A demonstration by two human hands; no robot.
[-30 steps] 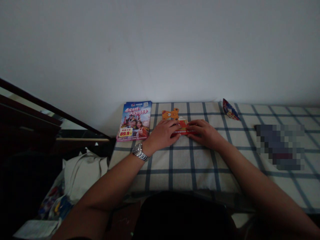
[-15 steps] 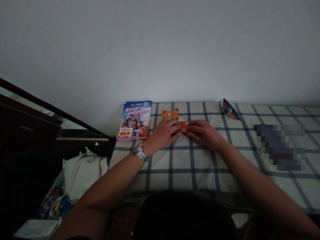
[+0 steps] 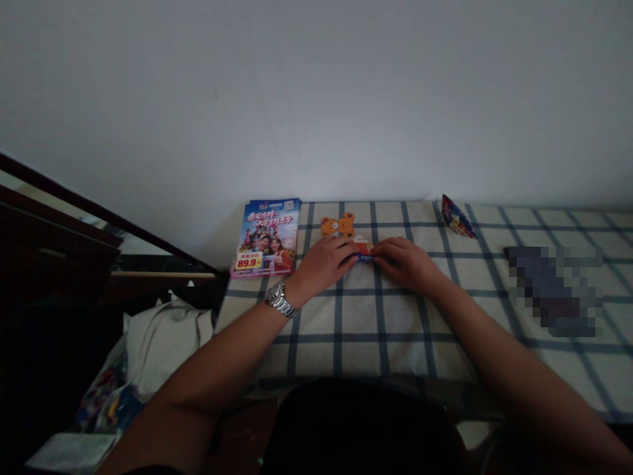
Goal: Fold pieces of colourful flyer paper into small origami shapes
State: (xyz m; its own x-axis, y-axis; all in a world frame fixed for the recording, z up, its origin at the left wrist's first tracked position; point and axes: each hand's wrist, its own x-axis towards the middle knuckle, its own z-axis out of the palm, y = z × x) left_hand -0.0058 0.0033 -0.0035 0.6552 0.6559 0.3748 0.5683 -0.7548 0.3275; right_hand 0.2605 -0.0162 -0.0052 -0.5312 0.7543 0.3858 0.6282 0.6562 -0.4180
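A small folded piece of printed paper [image 3: 364, 248], red and white with a blue strip along its near edge, lies on the checked cloth [image 3: 361, 316]. From the left, my left hand [image 3: 330, 257] pinches one end of it, fingers closed. The fingers of my right hand [image 3: 401, 261] are closed on the other end. Both hands cover parts of the paper. Just behind my left hand is an orange bear-shaped cutout [image 3: 337, 225]. A stack of printed flyers [image 3: 267, 239] sits left of my left hand.
A folded paper piece in blue, red and yellow [image 3: 457, 218] stands near the wall [image 3: 316, 99] to the right. Farther right lies a dark pixelated object [image 3: 548, 287]. A white bag [image 3: 165, 343] is below the left edge, beside a dark wooden frame [image 3: 54, 224].
The near edge of the paper between my fingers now shows a blue strip where red showed before. Both hands have stayed in nearly the same place.
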